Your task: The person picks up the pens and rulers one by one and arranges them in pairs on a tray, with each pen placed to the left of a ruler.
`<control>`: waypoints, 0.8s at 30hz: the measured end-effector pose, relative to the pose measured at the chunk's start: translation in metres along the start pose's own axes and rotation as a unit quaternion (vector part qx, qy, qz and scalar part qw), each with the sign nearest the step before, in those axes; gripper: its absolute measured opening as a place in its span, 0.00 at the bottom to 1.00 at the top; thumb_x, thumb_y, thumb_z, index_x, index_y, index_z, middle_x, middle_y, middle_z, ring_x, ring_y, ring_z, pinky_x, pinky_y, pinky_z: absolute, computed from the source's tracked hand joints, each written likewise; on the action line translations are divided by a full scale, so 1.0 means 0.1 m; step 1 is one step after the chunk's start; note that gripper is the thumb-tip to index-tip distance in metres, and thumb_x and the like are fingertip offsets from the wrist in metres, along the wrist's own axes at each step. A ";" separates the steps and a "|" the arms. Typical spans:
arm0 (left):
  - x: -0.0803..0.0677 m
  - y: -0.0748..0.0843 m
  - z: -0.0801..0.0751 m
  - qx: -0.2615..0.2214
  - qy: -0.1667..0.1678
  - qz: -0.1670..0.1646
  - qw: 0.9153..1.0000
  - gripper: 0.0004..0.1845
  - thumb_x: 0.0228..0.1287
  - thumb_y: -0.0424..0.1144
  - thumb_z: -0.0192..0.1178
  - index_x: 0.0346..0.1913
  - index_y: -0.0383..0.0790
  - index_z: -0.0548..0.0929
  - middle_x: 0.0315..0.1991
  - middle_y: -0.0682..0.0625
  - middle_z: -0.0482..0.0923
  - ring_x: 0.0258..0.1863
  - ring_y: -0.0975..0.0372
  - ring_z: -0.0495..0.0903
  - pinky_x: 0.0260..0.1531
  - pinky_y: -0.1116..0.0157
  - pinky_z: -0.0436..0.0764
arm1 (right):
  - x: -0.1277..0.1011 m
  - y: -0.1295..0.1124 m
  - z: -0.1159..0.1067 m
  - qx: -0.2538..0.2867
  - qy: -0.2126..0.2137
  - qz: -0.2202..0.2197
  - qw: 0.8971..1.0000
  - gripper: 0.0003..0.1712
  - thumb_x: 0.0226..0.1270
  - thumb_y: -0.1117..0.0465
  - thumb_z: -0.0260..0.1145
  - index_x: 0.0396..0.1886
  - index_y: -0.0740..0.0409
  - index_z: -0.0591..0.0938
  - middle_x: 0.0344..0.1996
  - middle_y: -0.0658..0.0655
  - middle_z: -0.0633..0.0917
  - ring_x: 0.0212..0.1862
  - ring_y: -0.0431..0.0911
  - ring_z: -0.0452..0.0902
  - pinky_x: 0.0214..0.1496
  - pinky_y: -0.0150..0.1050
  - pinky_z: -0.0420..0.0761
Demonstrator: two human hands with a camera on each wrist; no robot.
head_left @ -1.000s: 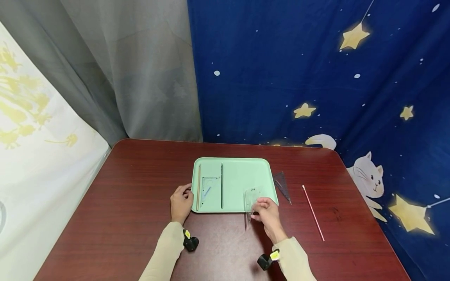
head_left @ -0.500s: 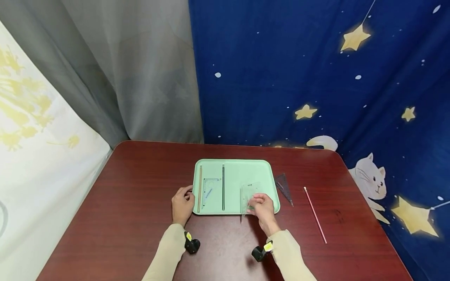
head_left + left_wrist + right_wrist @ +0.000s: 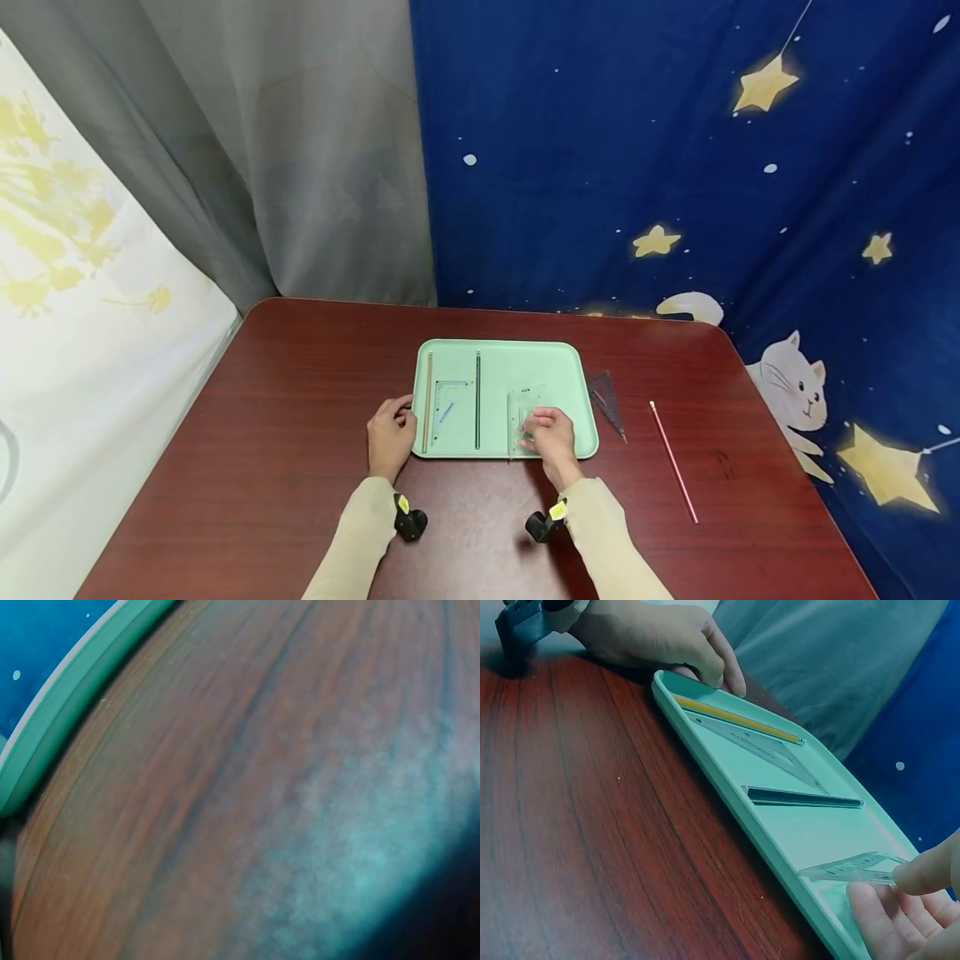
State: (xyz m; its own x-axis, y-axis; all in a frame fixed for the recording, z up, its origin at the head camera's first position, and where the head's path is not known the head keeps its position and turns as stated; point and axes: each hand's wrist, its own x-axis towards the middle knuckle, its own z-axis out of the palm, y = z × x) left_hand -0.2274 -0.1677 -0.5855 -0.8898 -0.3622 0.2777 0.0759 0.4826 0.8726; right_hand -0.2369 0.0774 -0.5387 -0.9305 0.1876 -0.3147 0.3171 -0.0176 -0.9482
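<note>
My right hand [image 3: 551,437] pinches a clear set square [image 3: 844,867] between thumb and fingers, over the right half of a pale green tray [image 3: 525,358]. In the right wrist view the set square lies nearly flat, close above the tray floor; whether it touches is hard to tell. My left hand [image 3: 390,439] holds the tray's left end, its fingers bent against the rim. Inside the tray lie a yellow pencil [image 3: 427,404], another clear set square [image 3: 757,747] and a dark pencil [image 3: 477,400]. The left wrist view shows only table and tray rim [image 3: 67,697].
Right of the tray, a dark grey translucent set square [image 3: 607,402] lies on the reddish-brown table [image 3: 315,358]. Farther right is a pink pencil [image 3: 673,462]. Grey and blue star-patterned curtains [image 3: 540,167] hang behind the table.
My right hand has moved left and forward, bringing the clear set square from over the tray's front edge further into the tray. The left hand stays on the tray's left end.
</note>
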 end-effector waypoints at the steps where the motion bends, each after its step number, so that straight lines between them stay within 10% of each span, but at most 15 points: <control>1: 0.00 0.00 0.00 0.000 -0.001 -0.001 1.000 0.15 0.61 0.27 0.54 0.49 0.35 0.84 0.38 0.44 0.82 0.36 0.58 0.83 0.36 0.64 0.83 | 0.01 0.00 0.01 0.002 0.000 0.001 1.000 0.15 0.57 0.76 0.61 0.45 0.73 0.72 0.31 0.57 0.78 0.28 0.40 0.76 0.27 0.33 0.83; 24: -0.01 0.01 0.00 0.002 -0.001 -0.005 1.000 0.15 0.62 0.28 0.54 0.49 0.36 0.85 0.39 0.45 0.83 0.36 0.58 0.83 0.37 0.63 0.83 | 0.12 -0.01 0.33 -0.002 -0.003 -0.001 1.000 0.14 0.58 0.78 0.59 0.45 0.72 0.72 0.32 0.60 0.78 0.28 0.41 0.77 0.29 0.36 0.84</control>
State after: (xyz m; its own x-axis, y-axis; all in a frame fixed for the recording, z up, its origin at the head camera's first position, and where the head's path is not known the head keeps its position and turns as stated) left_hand -0.2265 -0.1667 -0.5845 -0.8911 -0.3659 0.2684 0.0650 0.4823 0.8736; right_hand -0.2547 0.0476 -0.5434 -0.9321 0.1825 -0.3128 0.3159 -0.0126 -0.9487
